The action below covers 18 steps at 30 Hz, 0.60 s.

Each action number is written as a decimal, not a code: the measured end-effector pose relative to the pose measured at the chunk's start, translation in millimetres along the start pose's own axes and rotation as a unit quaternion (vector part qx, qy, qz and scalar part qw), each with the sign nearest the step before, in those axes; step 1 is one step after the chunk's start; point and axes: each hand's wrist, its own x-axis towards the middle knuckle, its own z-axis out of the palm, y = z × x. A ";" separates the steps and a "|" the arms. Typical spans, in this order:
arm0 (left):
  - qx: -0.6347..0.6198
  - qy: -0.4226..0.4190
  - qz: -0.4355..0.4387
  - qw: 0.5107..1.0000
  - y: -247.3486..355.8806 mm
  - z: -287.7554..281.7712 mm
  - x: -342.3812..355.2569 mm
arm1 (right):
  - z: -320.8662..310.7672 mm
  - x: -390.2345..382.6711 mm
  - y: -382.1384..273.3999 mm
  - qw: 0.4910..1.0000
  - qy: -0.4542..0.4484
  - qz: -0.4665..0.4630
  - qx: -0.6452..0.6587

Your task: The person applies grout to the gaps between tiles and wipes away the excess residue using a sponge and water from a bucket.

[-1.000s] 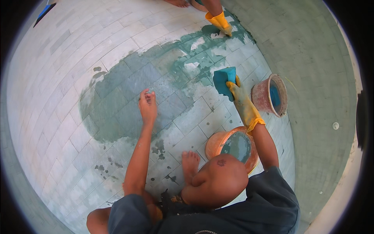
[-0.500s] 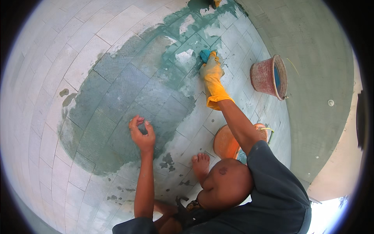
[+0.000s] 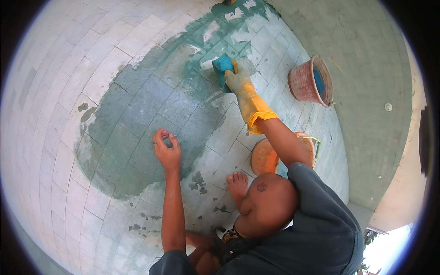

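My right hand (image 3: 235,82), in a yellow rubber glove stained with grey-green, grips a blue sponge (image 3: 223,65) above the far side of the tiled floor (image 3: 114,34). Whether the sponge touches the tiles I cannot tell. Below and to its left spreads a broad wet, grey-green smeared patch (image 3: 151,98). Over the near part of that patch hangs my bare left hand (image 3: 166,149), fingers loosely curled and thumb apart, with nothing visible in it.
An orange bucket (image 3: 263,157) stands beside my right forearm, partly hidden by it. Farther right is a reddish bucket (image 3: 302,85) with blue inside, near a greenish tiled wall (image 3: 366,78). My bare foot (image 3: 237,183) rests on the tiles. Another yellow glove (image 3: 232,1) shows at the top edge.
My right hand has moved left and turned, with more of the blue sponge now showing. The left hand stays over the wet patch, little changed. The whole view has shifted slightly.
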 end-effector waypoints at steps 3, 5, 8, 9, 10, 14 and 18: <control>0.009 0.009 0.003 1.000 -10.9 -11.1 0.7 | -40.4 12.2 14.3 0.995 0.069 0.041 -0.066; 0.012 0.009 0.006 1.000 -2.4 -4.9 0.0 | -59.7 14.7 41.6 0.986 0.029 0.099 -0.132; -0.013 0.017 -0.016 1.000 -4.5 -4.3 -3.8 | -26.2 0.9 52.3 0.960 -0.008 0.136 -0.244; -0.010 0.018 -0.014 1.000 -3.8 -2.6 -4.6 | -7.7 -4.3 50.6 0.948 -0.014 0.139 -0.285; -0.010 0.017 -0.012 1.000 -1.1 0.8 -4.3 | 3.2 -2.4 51.0 0.943 0.017 0.130 -0.306; -0.013 0.025 -0.015 0.999 0.5 -0.6 -5.6 | 19.3 -16.4 42.3 0.950 0.015 0.115 -0.290; 0.015 0.028 -0.008 0.999 -1.9 -3.1 -6.8 | 46.5 -42.1 12.1 0.959 -0.033 0.079 -0.272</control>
